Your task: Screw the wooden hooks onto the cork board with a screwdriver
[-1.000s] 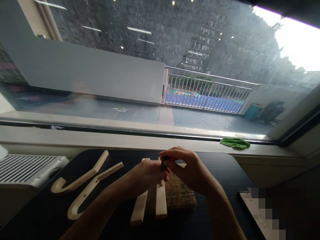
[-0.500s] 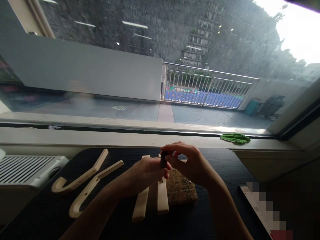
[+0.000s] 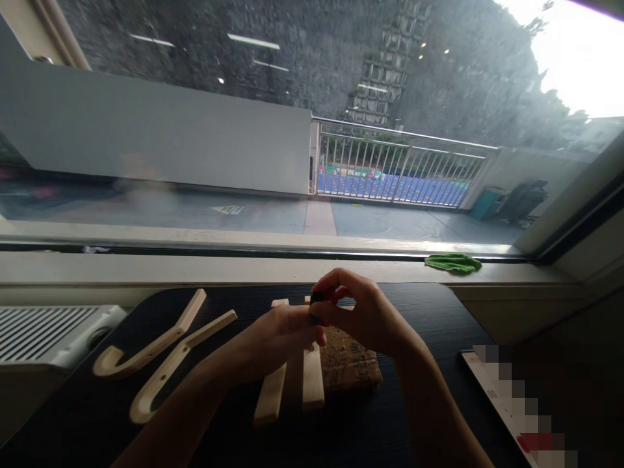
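Note:
A small dark, stubby piece (image 3: 316,299) is held up between my two hands, above the table. My right hand (image 3: 361,305) pinches its upper part between thumb and fingertips. Around its lower part my left hand (image 3: 283,328) is closed, and the fingers hide most of that end. The piece's exact kind does not show. Below the hands lie a pale wooden strip (image 3: 270,396) and a second wooden strip (image 3: 313,380), partly covered by my left hand. Beside them sits a brown patterned block (image 3: 351,361) with small pale bits on top, partly behind my right hand.
Two hook-shaped wooden pieces, one hooked stick (image 3: 146,354) and another hooked stick (image 3: 168,374), lie left on the black table (image 3: 404,422). A green cloth (image 3: 453,262) rests on the windowsill (image 3: 146,268). A white slatted unit (image 3: 49,335) stands left; a pale long-edged object (image 3: 492,396) lies right.
The dark piece shows less between my hands, as my right fingers have shifted slightly on it. The whole view has moved a little, so everything appears slightly further left and up.

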`<action>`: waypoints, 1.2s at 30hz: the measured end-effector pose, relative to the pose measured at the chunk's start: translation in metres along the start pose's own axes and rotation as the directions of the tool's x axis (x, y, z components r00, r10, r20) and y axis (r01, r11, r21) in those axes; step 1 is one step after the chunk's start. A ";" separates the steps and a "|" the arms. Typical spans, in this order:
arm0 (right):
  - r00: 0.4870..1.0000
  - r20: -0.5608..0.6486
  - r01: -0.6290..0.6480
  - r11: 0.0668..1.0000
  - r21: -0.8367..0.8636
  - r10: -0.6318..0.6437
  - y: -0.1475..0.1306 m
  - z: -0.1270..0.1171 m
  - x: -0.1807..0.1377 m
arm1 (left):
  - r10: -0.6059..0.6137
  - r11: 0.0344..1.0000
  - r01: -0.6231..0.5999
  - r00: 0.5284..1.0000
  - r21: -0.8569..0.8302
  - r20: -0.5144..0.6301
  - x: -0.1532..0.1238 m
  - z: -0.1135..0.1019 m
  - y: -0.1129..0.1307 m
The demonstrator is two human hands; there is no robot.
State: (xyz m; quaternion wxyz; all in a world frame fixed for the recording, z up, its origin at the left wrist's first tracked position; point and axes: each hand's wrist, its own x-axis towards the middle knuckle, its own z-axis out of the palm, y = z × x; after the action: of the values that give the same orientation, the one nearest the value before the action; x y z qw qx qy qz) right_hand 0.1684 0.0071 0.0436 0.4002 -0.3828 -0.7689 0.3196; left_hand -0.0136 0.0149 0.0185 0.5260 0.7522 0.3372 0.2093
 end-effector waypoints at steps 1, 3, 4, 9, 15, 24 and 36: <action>1.000 0.002 0.014 1.000 -0.016 -0.014 -0.001 0.000 0.000 | -0.005 1.000 0.005 1.000 -0.015 0.009 0.000 0.000 -0.001; 0.998 0.018 0.053 0.998 -0.026 -0.053 -0.003 -0.001 0.000 | -0.012 0.999 0.013 1.000 -0.049 0.022 0.000 0.000 0.000; 0.997 0.026 0.069 0.997 -0.020 -0.069 -0.003 -0.001 0.000 | -0.012 0.998 0.013 1.000 -0.061 0.019 0.000 0.000 0.000; 0.995 0.044 0.084 0.996 0.027 -0.086 -0.004 -0.004 0.000 | -0.019 0.999 0.019 1.000 -0.040 0.003 -0.001 0.000 0.007; 0.997 0.067 0.035 0.996 0.080 -0.041 -0.003 -0.007 -0.001 | -0.031 0.999 0.032 0.999 -0.028 0.015 -0.004 -0.001 0.018; 0.998 0.026 0.055 0.998 0.014 -0.055 -0.005 -0.006 -0.001 | -0.032 0.999 0.033 0.998 -0.003 0.045 -0.003 0.000 0.019; 0.992 0.078 0.085 0.990 0.113 -0.095 -0.006 -0.009 -0.002 | -0.054 0.998 0.055 0.995 -0.007 0.080 -0.004 -0.002 0.016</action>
State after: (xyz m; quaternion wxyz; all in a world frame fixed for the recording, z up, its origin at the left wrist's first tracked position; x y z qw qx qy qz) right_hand 0.1745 0.0045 0.0515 0.4024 -0.3115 -0.7826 0.3586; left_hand -0.0124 0.0097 0.0345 0.5481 0.7480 0.3353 0.1662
